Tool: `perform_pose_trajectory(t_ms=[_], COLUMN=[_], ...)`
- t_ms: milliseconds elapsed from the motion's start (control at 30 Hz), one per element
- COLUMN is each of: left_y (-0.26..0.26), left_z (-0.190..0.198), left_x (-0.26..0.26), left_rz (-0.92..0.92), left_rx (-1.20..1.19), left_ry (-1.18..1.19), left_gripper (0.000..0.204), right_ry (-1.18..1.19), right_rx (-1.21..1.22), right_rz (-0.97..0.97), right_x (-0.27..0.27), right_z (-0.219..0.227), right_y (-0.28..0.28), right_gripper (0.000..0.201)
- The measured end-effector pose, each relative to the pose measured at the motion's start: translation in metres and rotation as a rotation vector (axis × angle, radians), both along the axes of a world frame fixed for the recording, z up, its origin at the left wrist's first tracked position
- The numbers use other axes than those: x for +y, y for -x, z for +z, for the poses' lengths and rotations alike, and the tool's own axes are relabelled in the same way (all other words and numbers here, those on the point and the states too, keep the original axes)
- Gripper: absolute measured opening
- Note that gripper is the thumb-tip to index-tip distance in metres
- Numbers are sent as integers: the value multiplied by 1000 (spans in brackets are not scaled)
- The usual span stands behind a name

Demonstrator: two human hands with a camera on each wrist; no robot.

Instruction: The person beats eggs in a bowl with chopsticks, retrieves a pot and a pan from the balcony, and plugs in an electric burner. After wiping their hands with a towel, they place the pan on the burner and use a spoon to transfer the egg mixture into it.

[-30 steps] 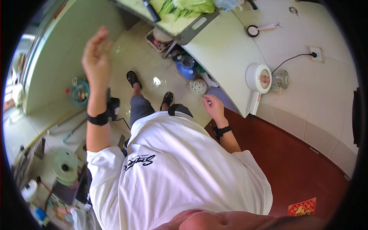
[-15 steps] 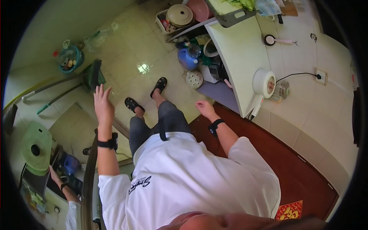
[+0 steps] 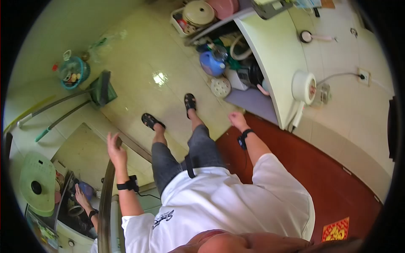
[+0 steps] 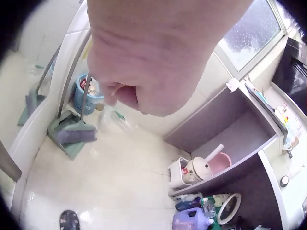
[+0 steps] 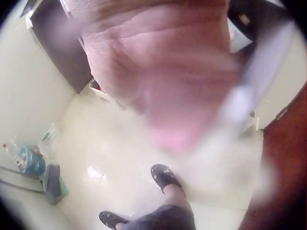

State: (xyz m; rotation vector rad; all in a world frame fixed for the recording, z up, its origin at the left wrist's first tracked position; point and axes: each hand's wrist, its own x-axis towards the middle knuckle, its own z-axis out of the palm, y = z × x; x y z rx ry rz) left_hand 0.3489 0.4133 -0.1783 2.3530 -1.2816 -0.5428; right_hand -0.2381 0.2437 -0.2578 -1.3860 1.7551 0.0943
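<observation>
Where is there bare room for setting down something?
The floor is bare between the green dustpan and the open cabinet; the white counter is free between the grey board and the white appliance. Crowded: inside the cabinet, around the blue jug.

Over by the wall a blue basket (image 3: 85, 71) of odds and ends sits on the pale floor (image 3: 139, 63), a green dustpan (image 3: 101, 90) near it. A cream lidded pot (image 3: 198, 14) stands beside a pink basin (image 3: 223, 8) — and a blue jug (image 3: 211, 63) is below the white table (image 3: 270, 46). I can see a round white cooker (image 3: 303, 87) there, a dark cord (image 3: 342, 76) running to the wall socket (image 3: 364, 77), and a green lid (image 3: 39, 181) with a black knob (image 3: 36, 187) across the room.
</observation>
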Motion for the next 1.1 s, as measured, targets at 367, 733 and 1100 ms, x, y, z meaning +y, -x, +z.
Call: perform_pose_trajectory(t_ms=[367,733,1100], left_y=[22,-15,56], left_z=[65,316,367], left_x=[-36,-173,-453], left_rz=[517,7,-128], left_rx=[988,526,-199], left_ry=[353,942,990], left_gripper=[56,52,46], right_ry=[-128,142,62], right_rx=[-61,-298,-119], right_rz=[199,28,-224], right_x=[-30,-77,-29], right_z=[44,148,129], right_y=[-81,-141,-28], right_gripper=[20,21,21])
